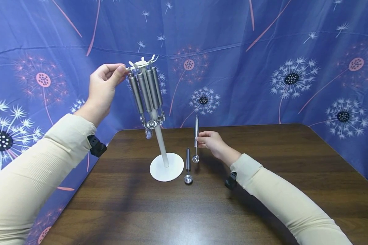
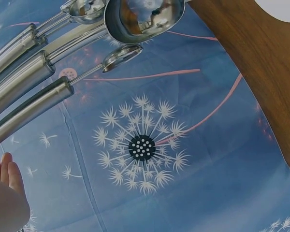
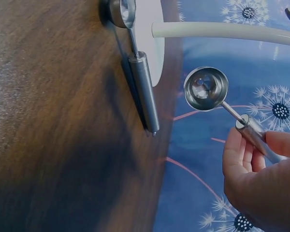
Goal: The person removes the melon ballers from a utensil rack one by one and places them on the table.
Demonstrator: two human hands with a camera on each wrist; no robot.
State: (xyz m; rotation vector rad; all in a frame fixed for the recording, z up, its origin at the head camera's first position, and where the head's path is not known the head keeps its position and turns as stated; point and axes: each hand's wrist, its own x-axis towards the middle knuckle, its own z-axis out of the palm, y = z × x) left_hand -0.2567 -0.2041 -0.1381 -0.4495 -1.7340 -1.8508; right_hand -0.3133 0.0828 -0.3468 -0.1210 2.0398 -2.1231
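Near the top of a white stand [image 1: 162, 144], the thumb and fingers of my left hand [image 1: 101, 90] pinch the end of one of its hooks. Several metal scoops [image 1: 144, 92] hang there, handles up and bowls down. My right hand [image 1: 213, 143] grips a round-bowled metal scoop [image 3: 206, 89] by its tubular handle. It is upright to the right of the stand, bowl down. Another metal scoop [image 1: 188, 165] lies on the table beside the stand's round base [image 1: 156, 170]. The left wrist view shows hanging bowls and handles, with the left fingers [image 2: 12, 174] partly cut off.
A brown wooden table [image 1: 184, 211] carries the stand and the loose scoop. Behind it hangs a blue cloth [image 1: 233, 75] with a dandelion print. The table's left edge runs below my left arm.
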